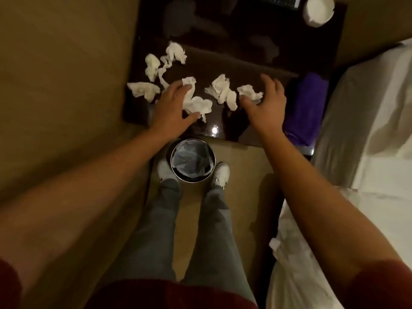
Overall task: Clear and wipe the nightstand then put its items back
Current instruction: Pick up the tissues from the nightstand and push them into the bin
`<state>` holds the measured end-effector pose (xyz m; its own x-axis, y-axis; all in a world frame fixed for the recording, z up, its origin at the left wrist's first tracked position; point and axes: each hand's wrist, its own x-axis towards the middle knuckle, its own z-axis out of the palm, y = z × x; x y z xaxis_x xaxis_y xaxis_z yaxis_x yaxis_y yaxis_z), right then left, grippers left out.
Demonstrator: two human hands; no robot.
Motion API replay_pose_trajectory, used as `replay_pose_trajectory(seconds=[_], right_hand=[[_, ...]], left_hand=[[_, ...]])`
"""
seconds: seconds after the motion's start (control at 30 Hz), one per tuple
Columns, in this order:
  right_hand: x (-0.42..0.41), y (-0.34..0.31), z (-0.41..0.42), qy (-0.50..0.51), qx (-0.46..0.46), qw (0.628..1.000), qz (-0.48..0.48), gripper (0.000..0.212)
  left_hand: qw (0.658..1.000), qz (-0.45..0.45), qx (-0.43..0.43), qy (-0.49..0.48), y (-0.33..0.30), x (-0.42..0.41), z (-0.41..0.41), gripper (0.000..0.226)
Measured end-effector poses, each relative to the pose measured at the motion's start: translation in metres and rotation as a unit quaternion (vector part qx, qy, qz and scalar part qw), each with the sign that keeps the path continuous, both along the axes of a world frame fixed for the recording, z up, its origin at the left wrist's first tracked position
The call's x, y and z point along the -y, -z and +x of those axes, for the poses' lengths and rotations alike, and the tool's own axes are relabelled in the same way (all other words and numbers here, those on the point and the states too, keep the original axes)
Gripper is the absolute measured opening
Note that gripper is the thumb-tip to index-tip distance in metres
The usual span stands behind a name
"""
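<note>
Nightstand: the dark glossy nightstand [234,25] fills the upper centre of the frame, its near edge just above the bin.
Tissues: crumpled white tissues [153,68] lie scattered over the nearer half of the top, from centre left to centre; the far half is bare apart from the corner items.
Left hand: the left hand [171,103] lies palm down at centre left, fingers spread and loosely curled over a tissue wad [196,103]; fingertips touch it, no firm pinch shows.
Right hand: the right hand [265,103] sits right of centre, fingers spread and bent, touching a small tissue clump [249,92] with thumb and fingertips; whether it grips cannot be told.
Purple cloth: a folded purple cloth [308,108] rests at the nightstand's right edge, just beside the right hand.
Corner items: a white bowl-like object [318,10] and a dark remote [278,1] sit at the upper right.
Bin: a round metal bin [192,160] with a liner stands on the floor between white shoes, below centre.
Bed: white bedding [379,152] runs down the right side.
</note>
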<state>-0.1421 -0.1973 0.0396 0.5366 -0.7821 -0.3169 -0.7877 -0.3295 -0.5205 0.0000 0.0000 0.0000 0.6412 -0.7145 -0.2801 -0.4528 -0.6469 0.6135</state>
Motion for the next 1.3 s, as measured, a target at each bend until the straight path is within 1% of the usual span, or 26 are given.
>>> replay_pose_trajectory(seconds=[0.07, 0.2, 0.33, 0.43, 0.53, 0.63, 0.73, 0.8, 0.87, 0.97, 1.07, 1.13, 1.17, 1.23, 1.3], right_hand=[[0.004, 0.019, 0.000, -0.011, -0.003, 1.000, -0.020, 0.075], [0.005, 0.046, 0.004, -0.054, -0.019, 0.998, -0.020, 0.079], [0.005, 0.058, 0.017, -0.099, -0.025, 0.993, -0.052, 0.081], [0.002, 0.068, 0.028, -0.138, -0.037, 0.987, -0.079, 0.078], [-0.001, 0.071, 0.039, -0.173, -0.072, 0.978, -0.094, 0.073], [-0.002, 0.072, 0.043, -0.202, -0.101, 0.967, -0.114, 0.060], [0.000, 0.071, 0.043, -0.208, -0.094, 0.967, -0.109, 0.042], [0.001, 0.071, 0.043, -0.207, -0.087, 0.969, -0.104, 0.034], [0.003, 0.071, 0.042, -0.188, -0.064, 0.977, -0.079, 0.029], [0.002, 0.065, 0.043, -0.112, 0.002, 0.994, 0.001, 0.024], [-0.003, 0.049, 0.043, -0.047, 0.056, 0.996, 0.053, 0.024], [-0.010, 0.035, 0.043, -0.022, 0.096, 0.991, 0.092, 0.025], [-0.014, 0.028, 0.044, -0.015, 0.113, 0.987, 0.113, 0.025], [-0.024, 0.015, 0.046, -0.012, 0.140, 0.980, 0.139, 0.027], [-0.035, 0.006, 0.047, -0.014, 0.160, 0.978, 0.133, 0.028]], left_hand=[[0.999, -0.006, 0.042, 0.028, 0.014, 0.010, 0.002, 0.072], [0.995, -0.018, 0.090, 0.048, 0.033, 0.018, -0.001, 0.074], [0.991, 0.013, 0.115, 0.072, 0.044, 0.023, -0.009, 0.077], [0.987, 0.040, 0.136, 0.073, 0.045, 0.029, -0.013, 0.066], [0.985, 0.064, 0.147, 0.064, 0.042, 0.033, -0.011, 0.055], [0.990, 0.041, 0.130, 0.040, 0.041, 0.034, -0.010, 0.050], [0.994, -0.003, 0.108, 0.007, 0.038, 0.034, -0.012, 0.052], [0.995, -0.026, 0.095, -0.017, 0.036, 0.034, -0.011, 0.052], [0.995, -0.044, 0.067, -0.051, 0.033, 0.035, -0.011, 0.049], [0.987, -0.074, -0.016, -0.141, 0.025, 0.038, -0.011, 0.046], [0.952, -0.115, -0.137, -0.247, 0.014, 0.044, -0.013, 0.042], [0.909, -0.145, -0.242, -0.308, 0.004, 0.049, -0.015, 0.040], [0.879, -0.165, -0.296, -0.336, -0.001, 0.051, -0.017, 0.040], [0.808, -0.213, -0.389, -0.388, -0.011, 0.056, -0.023, 0.036], [0.736, -0.249, -0.453, -0.436, -0.020, 0.059, -0.029, 0.029]])
